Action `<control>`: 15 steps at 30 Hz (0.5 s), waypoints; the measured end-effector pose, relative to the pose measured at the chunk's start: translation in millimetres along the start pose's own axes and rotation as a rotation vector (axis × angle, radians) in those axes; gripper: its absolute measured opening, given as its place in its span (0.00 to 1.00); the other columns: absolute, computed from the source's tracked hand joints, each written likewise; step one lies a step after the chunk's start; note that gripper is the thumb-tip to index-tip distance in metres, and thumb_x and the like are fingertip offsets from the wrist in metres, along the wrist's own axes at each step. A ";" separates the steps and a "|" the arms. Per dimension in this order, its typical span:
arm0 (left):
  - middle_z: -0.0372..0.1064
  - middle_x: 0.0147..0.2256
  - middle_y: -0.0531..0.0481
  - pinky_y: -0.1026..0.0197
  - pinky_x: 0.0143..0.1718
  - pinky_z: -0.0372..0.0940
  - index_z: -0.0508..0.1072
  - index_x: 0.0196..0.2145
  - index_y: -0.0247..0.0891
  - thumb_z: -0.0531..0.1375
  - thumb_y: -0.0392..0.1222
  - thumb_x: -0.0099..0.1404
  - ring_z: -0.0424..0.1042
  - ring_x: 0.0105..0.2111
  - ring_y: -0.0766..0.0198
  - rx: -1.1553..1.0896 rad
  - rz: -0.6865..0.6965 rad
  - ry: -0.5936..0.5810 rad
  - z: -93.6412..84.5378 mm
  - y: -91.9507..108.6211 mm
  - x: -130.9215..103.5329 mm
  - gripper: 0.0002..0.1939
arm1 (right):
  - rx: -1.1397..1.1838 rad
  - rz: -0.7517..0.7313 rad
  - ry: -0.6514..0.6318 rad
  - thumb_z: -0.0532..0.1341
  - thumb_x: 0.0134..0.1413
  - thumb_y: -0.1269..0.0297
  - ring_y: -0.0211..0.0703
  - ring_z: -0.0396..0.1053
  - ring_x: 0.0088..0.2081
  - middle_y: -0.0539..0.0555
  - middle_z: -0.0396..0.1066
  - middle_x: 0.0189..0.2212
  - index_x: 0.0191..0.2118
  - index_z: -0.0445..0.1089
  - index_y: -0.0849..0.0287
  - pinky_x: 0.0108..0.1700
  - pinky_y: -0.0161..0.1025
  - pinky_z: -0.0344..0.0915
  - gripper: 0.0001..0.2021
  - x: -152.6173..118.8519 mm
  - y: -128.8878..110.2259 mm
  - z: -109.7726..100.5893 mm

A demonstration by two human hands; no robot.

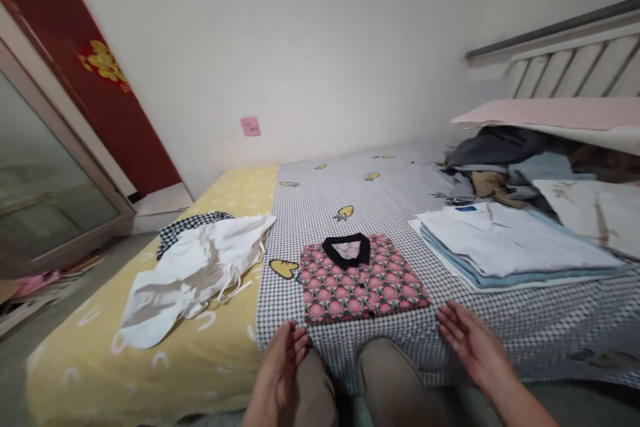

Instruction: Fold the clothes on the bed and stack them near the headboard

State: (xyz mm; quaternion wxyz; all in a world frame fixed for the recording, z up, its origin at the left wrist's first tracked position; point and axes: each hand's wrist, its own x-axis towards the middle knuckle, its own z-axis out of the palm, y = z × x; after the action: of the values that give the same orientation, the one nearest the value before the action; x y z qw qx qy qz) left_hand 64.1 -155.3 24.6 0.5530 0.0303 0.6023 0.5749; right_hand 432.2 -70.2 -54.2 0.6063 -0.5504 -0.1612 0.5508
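A pink patterned shirt (360, 287) with a black collar lies folded in a neat rectangle on the checked bedsheet (320, 194). Just off its near left corner is my left hand (284, 357), fingers extended and palm turned inward, holding nothing. My right hand (467, 337) hovers by the near right corner, also empty with its fingers stretched out. Neither hand appears to grip the cloth. On the right sits a stack of folded shirts (505, 244), white on top with light blue beneath.
Crumpled white clothing (200, 267) lies on the yellow bedding (210, 374) at left, over a black-and-white checked cloth (185, 227). A pile of dark garments (495, 154) rests at the back right below a pink board (550, 112). A wall (310, 47) bounds the bed's far side.
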 end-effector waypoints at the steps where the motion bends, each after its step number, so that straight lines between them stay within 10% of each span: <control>1: 0.75 0.30 0.48 0.66 0.29 0.69 0.69 0.38 0.36 0.55 0.44 0.73 0.75 0.25 0.69 -0.012 -0.019 -0.012 1.4 2.7 -2.2 0.09 | 0.016 0.095 -0.011 0.69 0.40 0.50 0.53 0.77 0.44 0.54 0.78 0.36 0.37 0.72 0.49 0.53 0.53 0.70 0.16 -5.4 10.5 -3.8; 7: 0.75 0.32 0.49 0.64 0.29 0.72 0.69 0.40 0.37 0.56 0.45 0.72 0.77 0.28 0.66 0.006 -0.112 -0.156 17.9 21.3 -3.4 0.09 | 0.150 0.257 -0.390 0.74 0.34 0.43 0.56 0.74 0.53 0.56 0.77 0.51 0.43 0.73 0.50 0.55 0.51 0.69 0.28 -60.5 39.4 11.8; 15: 0.77 0.29 0.48 0.61 0.29 0.75 0.72 0.39 0.36 0.58 0.41 0.71 0.75 0.24 0.64 0.063 -0.145 -0.298 40.0 40.0 19.7 0.06 | 0.294 0.116 -0.470 0.75 0.40 0.47 0.54 0.74 0.53 0.53 0.74 0.55 0.49 0.69 0.47 0.62 0.55 0.63 0.29 -63.3 11.9 54.3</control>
State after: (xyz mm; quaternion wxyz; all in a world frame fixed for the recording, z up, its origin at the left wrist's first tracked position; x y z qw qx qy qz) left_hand 60.6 -102.2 52.1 0.6752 0.0888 0.5317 0.5034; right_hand 361.3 -99.6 -19.6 0.5928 -0.3221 -0.1841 0.7148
